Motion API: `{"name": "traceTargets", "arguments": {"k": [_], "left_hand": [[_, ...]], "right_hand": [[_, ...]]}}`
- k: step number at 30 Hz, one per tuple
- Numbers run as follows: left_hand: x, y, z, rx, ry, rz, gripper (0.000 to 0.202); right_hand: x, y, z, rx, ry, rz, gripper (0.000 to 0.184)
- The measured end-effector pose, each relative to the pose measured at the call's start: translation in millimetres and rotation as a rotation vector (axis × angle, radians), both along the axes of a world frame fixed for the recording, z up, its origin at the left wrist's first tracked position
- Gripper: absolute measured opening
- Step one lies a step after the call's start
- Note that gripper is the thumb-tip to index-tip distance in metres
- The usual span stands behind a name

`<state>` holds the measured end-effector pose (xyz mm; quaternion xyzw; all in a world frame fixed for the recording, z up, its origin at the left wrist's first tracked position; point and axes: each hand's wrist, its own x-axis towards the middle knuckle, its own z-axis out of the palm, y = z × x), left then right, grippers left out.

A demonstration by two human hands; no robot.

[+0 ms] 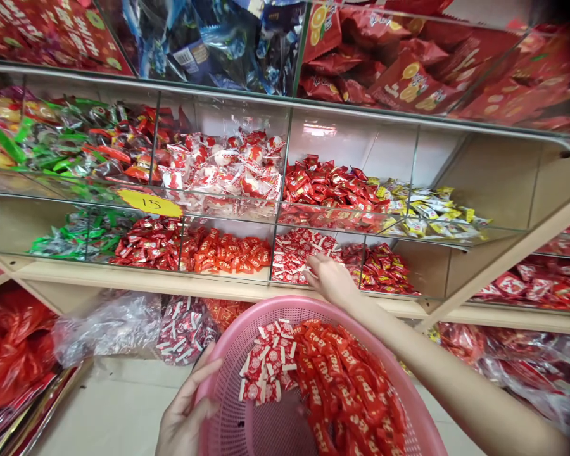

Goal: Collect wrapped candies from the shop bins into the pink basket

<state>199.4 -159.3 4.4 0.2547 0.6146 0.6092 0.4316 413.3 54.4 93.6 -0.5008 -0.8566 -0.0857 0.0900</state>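
Note:
My left hand [190, 411] grips the left rim of a pink plastic basket [225, 332], thumb inside and fingers along the outside. Inside the basket lie red-and-white wrapped candies [268, 364] on the left and orange-red wrapped candies with gold lettering [349, 386] on the right. Stretched over the basket's far rim, my right hand [330, 275] reaches into a lower shelf compartment of small red-and-white candies [292, 250]. Its fingers are bent down at the candies; whether any are pinched in them is hidden.
Glass dividers split the wooden shelf [232, 286] into candy compartments. A yellow tag marked 15 [151, 202] hangs at the left. Red snack bags [408, 79] fill the tier above. Plastic bags of candy [187, 329] sit on the floor under the shelf.

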Motion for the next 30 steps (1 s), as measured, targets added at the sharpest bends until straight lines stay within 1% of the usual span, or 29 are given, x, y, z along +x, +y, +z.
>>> {"name": "traceTargets", "arguments": {"k": [2, 4, 6, 8, 12, 14, 16, 20, 22, 24, 26, 28, 30], "left_hand": [[0, 1, -0.4, -0.004, -0.011, -0.004, 0.034], [0, 1, -0.6, -0.008, -0.023, -0.002, 0.034], [1, 1, -0.7, 0.003, -0.022, 0.0, 0.033], [2, 0, -0.6, 0.019, -0.016, 0.001, 0.033], [3, 0, 0.5, 0.018, -0.021, 0.001, 0.032], [3, 0, 1.4, 0.015, -0.024, 0.001, 0.033], [2, 0, 2.1, 0.013, -0.021, 0.001, 0.034], [2, 1, 2.4, 0.018, -0.01, -0.007, 0.033], [2, 1, 2.6, 0.016, -0.012, -0.01, 0.033], [3, 1, 3.0, 0.011, -0.016, -0.003, 0.034], [4, 1, 3.7, 0.009, -0.012, 0.003, 0.033], [5, 1, 4.6, 0.018, -0.008, 0.005, 0.033], [6, 1, 5.5, 0.018, -0.011, 0.006, 0.033]], "right_hand": [[13, 15, -2.0, 0.042, -0.063, -0.163, 0.027], [21, 24, -5.7, 0.042, -0.105, -0.266, 0.035], [24, 27, -8.5, 0.011, -0.125, -0.317, 0.041], [25, 26, -9.8, -0.028, -0.14, -0.335, 0.042], [24, 23, -11.0, -0.07, -0.134, -0.298, 0.032], [26, 22, -11.4, -0.058, -0.119, -0.264, 0.027], [28, 20, -9.7, -0.04, -0.099, -0.234, 0.027], [25, 6, 2.8, -0.005, 0.0, -0.155, 0.031], [19, -6, 8.9, -0.013, 0.096, -0.063, 0.031], [9, -18, 8.4, -0.097, 0.22, 0.074, 0.028], [-4, -28, -2.0, -0.26, 0.342, 0.193, 0.021], [-17, -34, -21.4, -0.459, 0.464, 0.238, 0.013], [-28, -36, -44.0, -0.639, 0.567, 0.232, 0.009]]}}
